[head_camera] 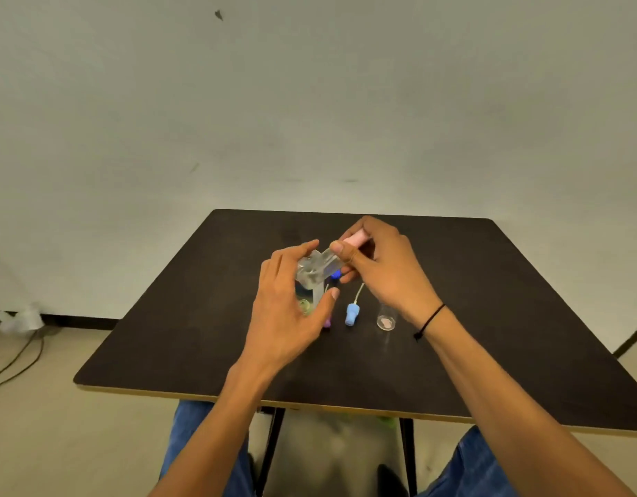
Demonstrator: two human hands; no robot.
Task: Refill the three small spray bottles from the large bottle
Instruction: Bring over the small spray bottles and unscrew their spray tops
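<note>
Plain pale walls and a dark square table (173, 346) make up the whole setting, with a person seated at the near edge. At the centre of it, the right hand (378, 270) is closed around a clear bottle with a pink top (327, 261), held above the table and tilted down to the left; this looks like the large bottle. Its lower end is blurred, so I cannot say whether liquid is running. The left hand (291, 310) sits just below and beside it, fingers curved and spread around something clear that I take for one small spray bottle (306, 295); whether the hand truly grips it or only cups it I cannot tell.

Further right on the table lies a blue spray head (352, 314) on its side, its thin tube pointing away, and beyond that a small clear bottle (385, 317) stands upright and open, well apart from the hands. A purple cap (327, 322) peeks out by the left thumb, and a blue glint (335, 275) shows under the tilted bottle.

To my eye the pouring step is in hand for one small bottle. Next will call for a steady aim at a narrow neck, then levelling the large bottle before it overfills.
</note>
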